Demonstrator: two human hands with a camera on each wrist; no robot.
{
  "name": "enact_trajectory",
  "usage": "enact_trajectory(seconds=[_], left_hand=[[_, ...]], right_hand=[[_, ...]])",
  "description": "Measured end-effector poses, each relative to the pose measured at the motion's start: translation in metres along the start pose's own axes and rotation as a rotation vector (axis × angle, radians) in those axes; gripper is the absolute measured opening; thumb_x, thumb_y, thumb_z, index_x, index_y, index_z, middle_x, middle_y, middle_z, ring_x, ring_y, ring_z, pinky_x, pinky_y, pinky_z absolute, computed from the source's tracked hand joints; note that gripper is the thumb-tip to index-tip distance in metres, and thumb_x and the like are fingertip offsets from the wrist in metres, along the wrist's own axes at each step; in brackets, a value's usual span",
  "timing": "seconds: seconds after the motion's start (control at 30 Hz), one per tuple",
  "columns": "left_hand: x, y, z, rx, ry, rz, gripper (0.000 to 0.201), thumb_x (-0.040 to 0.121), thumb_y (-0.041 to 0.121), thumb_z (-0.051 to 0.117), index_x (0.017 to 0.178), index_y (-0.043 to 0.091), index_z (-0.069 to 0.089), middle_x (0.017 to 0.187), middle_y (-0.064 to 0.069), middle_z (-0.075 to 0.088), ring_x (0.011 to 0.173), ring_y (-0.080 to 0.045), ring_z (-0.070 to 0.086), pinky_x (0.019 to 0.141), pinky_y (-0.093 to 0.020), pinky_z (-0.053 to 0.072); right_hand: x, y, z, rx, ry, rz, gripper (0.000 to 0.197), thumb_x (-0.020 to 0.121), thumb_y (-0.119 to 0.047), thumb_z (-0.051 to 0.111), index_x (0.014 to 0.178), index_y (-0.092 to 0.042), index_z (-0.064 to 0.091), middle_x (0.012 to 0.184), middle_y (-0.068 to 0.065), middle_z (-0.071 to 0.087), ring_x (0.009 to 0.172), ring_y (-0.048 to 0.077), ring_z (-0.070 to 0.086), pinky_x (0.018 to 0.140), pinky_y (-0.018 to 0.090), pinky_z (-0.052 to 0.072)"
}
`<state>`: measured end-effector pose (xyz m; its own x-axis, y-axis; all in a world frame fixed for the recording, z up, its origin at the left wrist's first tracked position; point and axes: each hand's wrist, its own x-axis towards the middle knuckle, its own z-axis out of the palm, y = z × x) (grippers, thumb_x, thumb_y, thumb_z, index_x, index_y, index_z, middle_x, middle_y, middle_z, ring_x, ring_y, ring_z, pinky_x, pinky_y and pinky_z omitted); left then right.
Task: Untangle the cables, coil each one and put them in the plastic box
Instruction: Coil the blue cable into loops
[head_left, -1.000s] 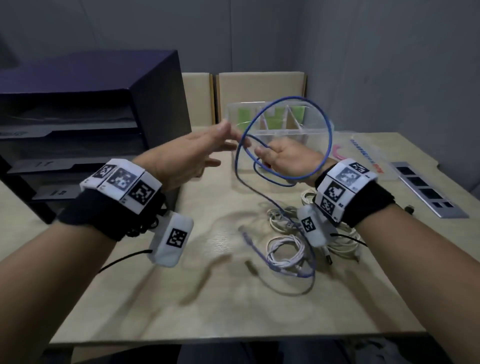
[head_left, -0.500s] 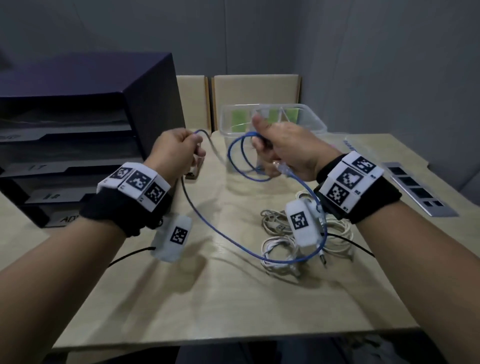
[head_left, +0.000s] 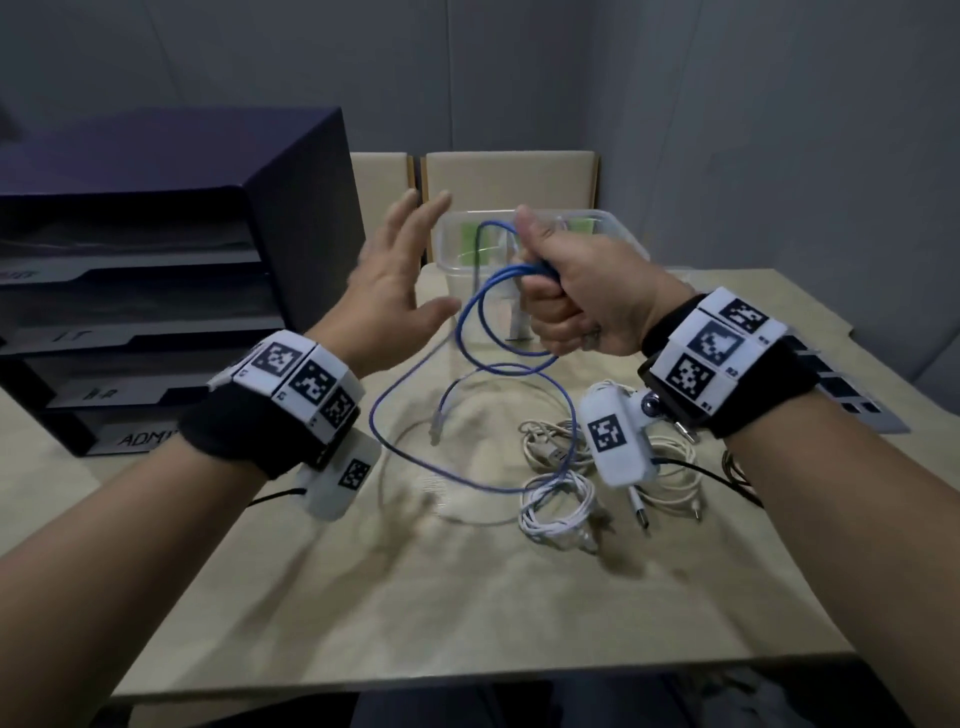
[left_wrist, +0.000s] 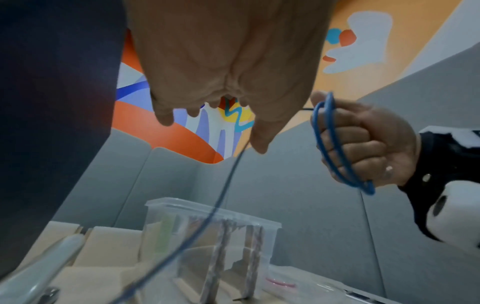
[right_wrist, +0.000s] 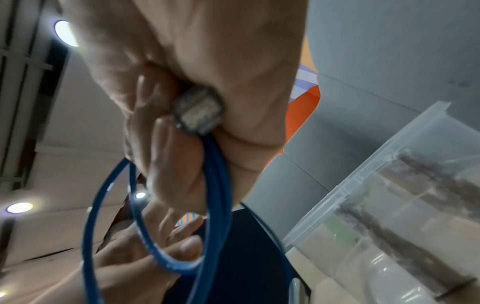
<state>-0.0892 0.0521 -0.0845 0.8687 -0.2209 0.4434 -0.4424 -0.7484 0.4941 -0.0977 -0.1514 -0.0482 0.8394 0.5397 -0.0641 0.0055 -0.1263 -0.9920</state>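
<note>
My right hand (head_left: 550, 291) is raised over the table and grips several loops of a blue network cable (head_left: 488, 332); its clear plug (right_wrist: 198, 111) sticks out of my fist (left_wrist: 363, 144). The rest of the blue cable (left_wrist: 223, 193) hangs down in a wide curve to the table, its free plug (head_left: 438, 418) dangling. My left hand (head_left: 400, 275) is spread with straight fingers just left of the loops and holds nothing. Behind both hands stands the clear plastic box (head_left: 618, 231) with dividers (left_wrist: 221, 246). White cables (head_left: 561, 499) lie tangled on the table under my right wrist.
A dark blue paper tray stack (head_left: 171, 270) stands at the left. Two beige chair backs (head_left: 509, 176) are behind the table. A grey strip (head_left: 862, 410) lies at the right edge, partly hidden by my wrist. A beige cable bundle (head_left: 675, 467) and a black lead (head_left: 727, 480) lie near the white cables.
My left hand has let go of the blue cable and spread out. The cable's free end has dropped towards the table. My right hand has kept its grip on the loops.
</note>
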Motion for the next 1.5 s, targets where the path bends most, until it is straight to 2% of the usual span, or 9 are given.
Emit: enact_trajectory(seconds=[0.13,0.27,0.4,0.5,0.8,0.93,1.1,1.3,1.5], left_hand=[[0.020,0.009,0.011,-0.146,-0.074,0.135,0.046,0.091,0.030,0.055,0.134,0.039,0.039,0.151,0.012,0.022,0.141,-0.015,0.021,0.113,-0.052,0.023],[0.022,0.011,0.023,-0.296,-0.101,0.029,0.014,0.099,0.020,0.044,0.096,0.019,0.058,0.092,-0.001,0.064,0.080,0.000,0.058,0.078,-0.028,0.045],[0.001,0.002,0.038,-0.176,-0.270,-0.116,0.016,0.100,0.015,0.036,0.098,0.018,0.051,0.068,0.000,0.057,0.069,-0.012,0.061,0.060,-0.010,0.038],[-0.011,0.001,0.047,-0.282,-0.339,-0.186,0.015,0.100,0.017,0.036,0.107,0.019,0.049,0.065,0.001,0.057,0.066,-0.015,0.062,0.076,-0.024,0.045],[-0.010,0.011,0.031,-0.923,-0.261,-0.314,0.024,0.097,-0.002,0.039,0.110,0.012,0.053,0.096,-0.003,0.066,0.072,-0.010,0.062,0.062,-0.020,0.050],[-0.007,0.017,0.026,-1.138,-0.302,-0.351,0.027,0.099,0.009,0.036,0.123,0.012,0.048,0.115,-0.005,0.063,0.087,-0.015,0.062,0.071,-0.028,0.052],[-0.006,0.026,0.041,-0.919,-0.148,-0.334,0.035,0.102,0.031,0.033,0.124,0.011,0.052,0.116,0.000,0.056,0.091,-0.011,0.052,0.075,-0.025,0.042],[0.001,0.018,0.035,-1.048,0.064,-0.252,0.037,0.104,0.026,0.024,0.084,0.013,0.053,0.092,-0.008,0.063,0.094,-0.024,0.057,0.082,-0.033,0.046],[0.003,0.028,0.025,-1.011,0.043,-0.240,0.035,0.104,0.027,0.026,0.076,0.013,0.042,0.049,0.006,0.035,0.052,-0.012,0.045,0.066,-0.027,0.053]], right_hand=[[-0.001,-0.002,0.004,0.018,-0.024,-0.036,0.065,0.093,-0.065,0.019,0.047,-0.020,0.026,0.040,-0.005,0.018,0.030,0.010,0.013,0.041,0.020,0.011],[-0.005,-0.006,-0.005,0.165,0.120,-0.135,0.062,0.096,-0.060,0.024,0.049,-0.020,0.023,0.039,-0.005,0.016,0.030,0.011,0.013,0.040,0.017,0.014],[-0.002,-0.007,-0.021,0.395,0.219,-0.274,0.054,0.099,-0.053,0.029,0.055,-0.021,0.031,0.039,-0.007,0.018,0.031,0.009,0.015,0.041,0.019,0.015],[0.002,-0.002,-0.025,0.478,0.233,-0.297,0.049,0.100,-0.049,0.030,0.062,-0.020,0.035,0.042,-0.007,0.020,0.034,0.009,0.019,0.041,0.022,0.021],[0.012,0.017,-0.018,0.582,0.315,-0.300,0.034,0.104,-0.027,0.032,0.078,-0.011,0.048,0.056,-0.001,0.047,0.065,0.016,0.053,0.068,0.043,0.057],[0.016,0.025,-0.005,0.678,0.290,-0.285,0.030,0.102,-0.024,0.034,0.079,-0.012,0.050,0.067,0.002,0.055,0.077,0.019,0.058,0.077,0.053,0.053],[0.022,0.032,0.006,0.529,0.384,-0.221,0.030,0.099,-0.037,0.039,0.080,-0.022,0.057,0.085,-0.005,0.053,0.081,0.014,0.050,0.079,0.035,0.039],[0.016,0.039,0.010,0.438,0.223,-0.138,0.025,0.099,-0.013,0.044,0.085,-0.011,0.064,0.081,0.005,0.063,0.069,0.014,0.056,0.056,0.021,0.049],[0.014,0.036,-0.001,0.312,0.233,-0.088,0.018,0.090,0.006,0.052,0.082,-0.008,0.059,0.072,0.007,0.062,0.063,0.014,0.061,0.056,0.023,0.051]])
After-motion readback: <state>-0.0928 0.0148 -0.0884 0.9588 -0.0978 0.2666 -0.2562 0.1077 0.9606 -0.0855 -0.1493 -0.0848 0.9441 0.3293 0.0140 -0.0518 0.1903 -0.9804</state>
